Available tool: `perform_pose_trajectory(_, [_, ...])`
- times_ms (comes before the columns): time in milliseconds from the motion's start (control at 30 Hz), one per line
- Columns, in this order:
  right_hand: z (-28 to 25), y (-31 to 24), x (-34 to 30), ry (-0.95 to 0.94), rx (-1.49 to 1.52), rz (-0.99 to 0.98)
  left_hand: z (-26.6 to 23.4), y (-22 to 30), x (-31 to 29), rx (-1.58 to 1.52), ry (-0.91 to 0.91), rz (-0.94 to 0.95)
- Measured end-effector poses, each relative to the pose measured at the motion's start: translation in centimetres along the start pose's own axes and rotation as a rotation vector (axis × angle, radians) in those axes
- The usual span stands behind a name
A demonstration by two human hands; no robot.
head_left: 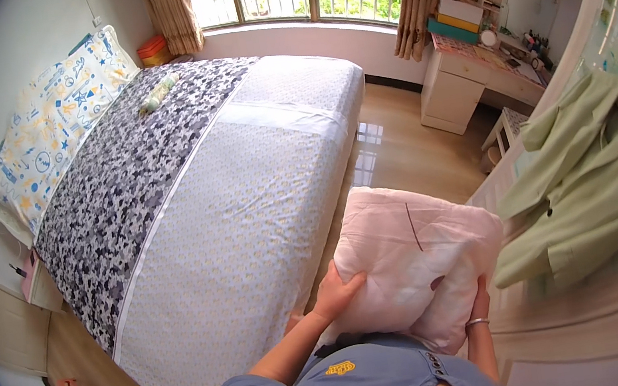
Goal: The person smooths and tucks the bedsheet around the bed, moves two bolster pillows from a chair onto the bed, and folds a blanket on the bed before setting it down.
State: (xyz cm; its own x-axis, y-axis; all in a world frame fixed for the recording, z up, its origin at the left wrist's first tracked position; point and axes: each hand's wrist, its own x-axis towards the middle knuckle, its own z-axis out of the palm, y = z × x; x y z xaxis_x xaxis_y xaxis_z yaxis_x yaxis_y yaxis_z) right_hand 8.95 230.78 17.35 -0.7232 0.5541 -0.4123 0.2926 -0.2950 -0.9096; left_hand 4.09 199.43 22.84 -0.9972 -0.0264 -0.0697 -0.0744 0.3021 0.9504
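In front of my body I hold a puffy pink folded quilt [407,250], with a thin dark line and a dark oval spot on its upper face. My left hand [338,289] grips its left side, thumb on top and the other fingers out of sight beneath. On the right edge my right hand [478,302] is closed against the quilt, its fingers mostly hidden; a bangle circles that wrist. To the left of the quilt is the bed [226,230], spread with a pale patterned sheet and a grey-black camouflage-print cover [128,173].
A patterned pillow [59,119] leans at the bed's head, and a pale rolled item [160,93] lies on the cover. Green jackets [590,181] hang close on my right. Beyond stand a dressing table [452,77] and a stool [506,133]. Shiny floor [406,145] runs beside the bed.
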Motion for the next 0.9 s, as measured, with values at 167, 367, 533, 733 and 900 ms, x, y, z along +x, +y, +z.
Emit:
perform_pose_trajectory(167, [3.7,-5.2,9.4,-0.102,-0.034,0.015,3.1,2.1,8.1,-0.011,0.075,0.030])
perform_pose_trajectory(367, [10.2,-9.3,20.5,-0.118,-0.103,0.031,5.5,3.6,19.4,-0.060,0.117,-0.014])
perform_pose_trajectory(533, [15.8,-11.9,30.3,-0.079,-0.134,0.023,8.1,4.1,31.0,0.049,0.113,-0.026])
perform_pose_trajectory(733, [20.4,-17.3,41.5,-0.014,-0.181,0.046,11.4,8.7,46.4,0.137,-0.039,-0.046])
perform_pose_trajectory(900, [23.6,-21.0,49.1,0.054,-0.139,0.042,14.8,10.1,57.8,0.084,-0.123,0.001])
